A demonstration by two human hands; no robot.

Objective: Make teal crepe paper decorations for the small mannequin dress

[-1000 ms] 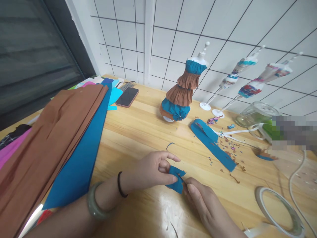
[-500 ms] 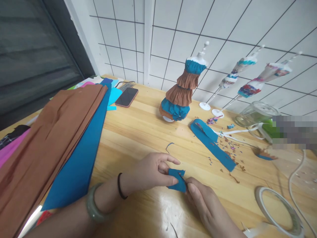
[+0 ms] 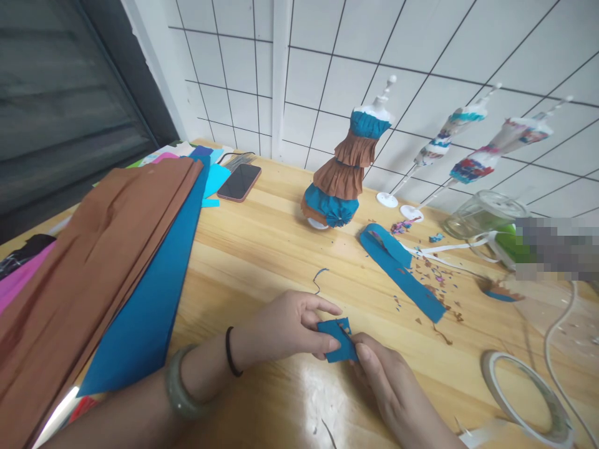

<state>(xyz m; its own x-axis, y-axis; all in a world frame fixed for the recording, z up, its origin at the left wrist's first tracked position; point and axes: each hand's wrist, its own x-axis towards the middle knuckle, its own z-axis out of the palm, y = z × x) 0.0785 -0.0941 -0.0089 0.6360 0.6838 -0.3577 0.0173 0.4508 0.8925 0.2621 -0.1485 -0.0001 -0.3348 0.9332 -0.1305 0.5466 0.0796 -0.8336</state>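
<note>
A small blue paper piece (image 3: 337,349), with some brown and a thin dark line on it, is held between both hands low in the centre. My left hand (image 3: 299,327) pinches its left side between thumb and fingers, the index finger stretched above it. At its right edge, the thumb and fingers of my right hand (image 3: 381,371) are closed on it. Behind the hands stands a small dress form (image 3: 349,165) in ruffled blue and brown paper. A folded blue strip (image 3: 405,274) lies to the right of it.
Brown sheets (image 3: 107,231) over blue paper (image 3: 154,293) cover the left side, near a phone (image 3: 239,182). Two more forms (image 3: 452,134) (image 3: 500,149), a glass jar (image 3: 484,215), paper scraps (image 3: 435,274) and a tape roll (image 3: 526,396) are at the right.
The blue piece has turned slightly and shifted a little to the right between the fingers. More brown shows on it now. Both hands remain nearly in place.
</note>
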